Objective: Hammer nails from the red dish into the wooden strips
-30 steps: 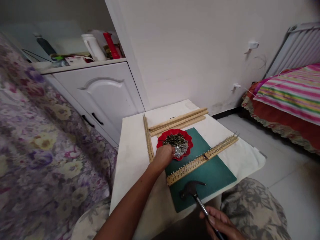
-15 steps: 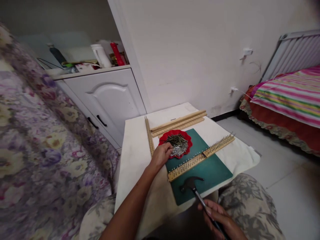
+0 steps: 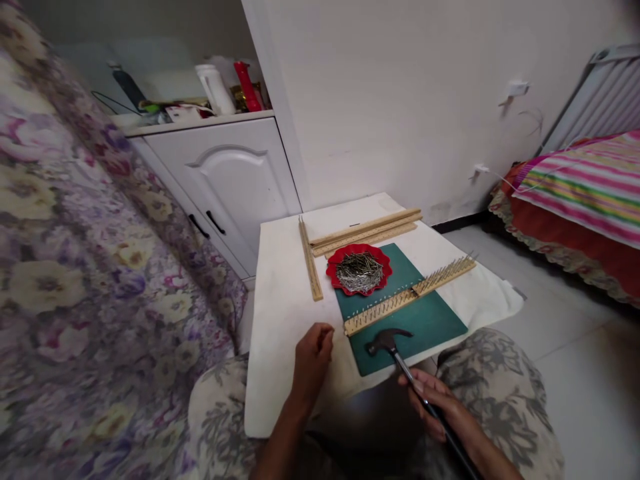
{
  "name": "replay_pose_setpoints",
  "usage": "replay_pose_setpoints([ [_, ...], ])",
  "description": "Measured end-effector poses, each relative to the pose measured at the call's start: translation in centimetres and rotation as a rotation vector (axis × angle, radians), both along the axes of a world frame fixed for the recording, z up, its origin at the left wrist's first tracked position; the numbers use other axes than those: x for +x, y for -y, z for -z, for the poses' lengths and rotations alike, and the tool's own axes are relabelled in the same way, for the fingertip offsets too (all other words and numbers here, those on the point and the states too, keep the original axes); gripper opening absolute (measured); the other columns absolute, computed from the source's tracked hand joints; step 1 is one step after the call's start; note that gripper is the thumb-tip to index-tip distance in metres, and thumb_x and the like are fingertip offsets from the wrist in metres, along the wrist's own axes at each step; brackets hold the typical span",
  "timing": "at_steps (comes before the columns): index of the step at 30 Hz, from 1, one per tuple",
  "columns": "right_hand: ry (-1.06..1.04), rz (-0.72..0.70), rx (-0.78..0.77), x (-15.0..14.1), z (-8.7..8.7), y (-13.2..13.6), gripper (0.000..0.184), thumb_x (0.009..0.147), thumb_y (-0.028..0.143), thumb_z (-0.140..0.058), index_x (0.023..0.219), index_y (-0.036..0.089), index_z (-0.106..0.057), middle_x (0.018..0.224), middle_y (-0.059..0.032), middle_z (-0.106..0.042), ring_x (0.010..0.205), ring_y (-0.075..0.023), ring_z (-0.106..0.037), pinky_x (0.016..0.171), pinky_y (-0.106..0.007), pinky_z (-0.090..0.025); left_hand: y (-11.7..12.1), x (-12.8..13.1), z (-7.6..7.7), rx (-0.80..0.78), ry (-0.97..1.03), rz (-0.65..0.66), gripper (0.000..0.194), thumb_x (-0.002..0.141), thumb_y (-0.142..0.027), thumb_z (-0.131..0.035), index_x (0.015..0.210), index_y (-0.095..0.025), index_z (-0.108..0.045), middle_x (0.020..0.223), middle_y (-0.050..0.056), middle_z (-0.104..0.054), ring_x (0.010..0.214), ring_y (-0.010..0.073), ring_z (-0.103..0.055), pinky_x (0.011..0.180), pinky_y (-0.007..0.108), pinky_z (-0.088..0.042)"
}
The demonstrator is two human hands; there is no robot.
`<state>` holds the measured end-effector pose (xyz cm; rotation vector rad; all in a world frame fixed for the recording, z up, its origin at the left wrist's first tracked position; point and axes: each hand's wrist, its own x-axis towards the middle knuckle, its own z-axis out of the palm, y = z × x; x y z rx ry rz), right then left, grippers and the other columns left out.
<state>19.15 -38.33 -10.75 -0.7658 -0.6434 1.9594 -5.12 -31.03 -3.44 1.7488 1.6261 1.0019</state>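
My left hand [image 3: 312, 353] hovers over the white table [image 3: 280, 313], fingers pinched together just left of the near end of a wooden strip studded with nails [image 3: 407, 296]; what it pinches is too small to see. That strip lies across a green cutting mat [image 3: 425, 323]. My right hand [image 3: 435, 403] grips the handle of a hammer [image 3: 387, 343], whose black head rests above the mat's near edge. A red dish heaped with nails [image 3: 359, 269] stands at the mat's far left corner.
More wooden strips [image 3: 365, 233] lie at the table's far side, and one [image 3: 310, 267] runs along the left. A flowered sofa [image 3: 100, 267] flanks the left, a white cabinet [image 3: 225, 180] stands behind. A striped bed [image 3: 585, 193] is at right. My knee [image 3: 500, 393] is under the table's near edge.
My left hand has pulled back from the red dish of nails toward me, to the near end of the nailed strip. The hammer has stayed in my right hand.
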Motion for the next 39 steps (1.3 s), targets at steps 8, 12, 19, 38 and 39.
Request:
replay_pose_setpoints([
  [8,0.018,-0.004,0.007,0.0,-0.3,0.0,0.028,0.077,0.039,-0.061,0.094,0.016,-0.06,0.05,0.0071,-0.056,0.023,0.0003,-0.026,0.023,-0.011,-0.027,0.6,1.9,-0.3,0.126,-0.272,0.078,0.02,0.083,-0.018,-0.039,0.076,-0.019,-0.058,0.073,0.002,-0.053,0.069,0.0134,-0.053,0.064,0.024,-0.041],
  [12,0.009,-0.005,0.012,0.0,-0.4,0.0,0.025,0.078,0.038,-0.06,0.092,0.016,-0.06,0.05,0.0067,-0.056,0.023,0.0002,-0.026,0.023,-0.011,-0.027,0.4,2.1,-0.2,0.122,-0.379,0.102,0.019,0.083,-0.015,-0.039,0.077,-0.019,-0.056,0.075,0.001,-0.052,0.07,0.0128,-0.052,0.065,0.022,-0.04],
  [19,-0.016,-0.02,0.011,0.1,-0.3,-0.1,0.027,0.078,0.038,-0.06,0.095,0.016,-0.059,0.05,0.0069,-0.056,0.023,0.0003,-0.025,0.023,-0.011,-0.027,0.2,2.2,-1.0,0.099,-0.601,0.142,0.017,0.084,-0.013,-0.038,0.077,-0.02,-0.051,0.079,0.0,-0.05,0.068,0.0114,-0.051,0.062,0.021,-0.036],
  [38,-0.004,0.004,0.006,-0.4,-0.6,0.0,0.021,0.08,0.035,-0.06,0.091,0.017,-0.058,0.05,0.0059,-0.058,0.023,0.0003,-0.027,0.024,-0.011,-0.026,-0.9,3.0,0.1,0.141,-0.34,0.129,0.012,0.082,-0.019,-0.047,0.075,-0.019,-0.056,0.074,-0.001,-0.054,0.07,0.0109,-0.053,0.063,0.02,-0.037],
  [39,0.009,0.01,0.016,-0.5,-0.6,0.0,0.022,0.08,0.035,-0.06,0.091,0.017,-0.057,0.049,0.0061,-0.058,0.023,0.0003,-0.027,0.023,-0.011,-0.026,-1.0,3.0,0.4,0.14,-0.31,0.119,0.012,0.082,-0.019,-0.048,0.074,-0.019,-0.057,0.073,-0.001,-0.054,0.069,0.011,-0.053,0.063,0.02,-0.037],
])
